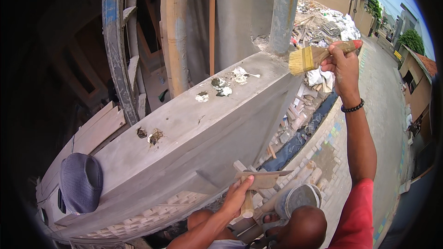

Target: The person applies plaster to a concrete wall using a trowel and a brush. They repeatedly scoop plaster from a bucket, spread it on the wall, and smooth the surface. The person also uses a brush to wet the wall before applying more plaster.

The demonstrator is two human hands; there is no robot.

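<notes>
My right hand (pixel 341 67) is closed around the wooden handle of a paintbrush (pixel 302 61), raised beside the far end of the concrete ledge (pixel 180 115) near a grey metal pole (pixel 282 9); its pale bristles point left. My left hand (pixel 237 196) grips the wooden handle of a flat metal scraper (pixel 263 180), low in front of the ledge's side face. White and dark blotches (pixel 224 87) mark the ledge top, with more rough dark patches (pixel 154 137) toward the left. A grey mesh cap (pixel 80 182) rests on the ledge's left end.
Wooden posts (pixel 176 32) and planks (pixel 97 129) stand behind the ledge. A bucket (pixel 300 198) is below my hands, among broken bricks and a dark trench (pixel 304 133). Rubble with white sacks (pixel 334 18) lies beyond the pole. A paved lane (pixel 378 110) runs along the right.
</notes>
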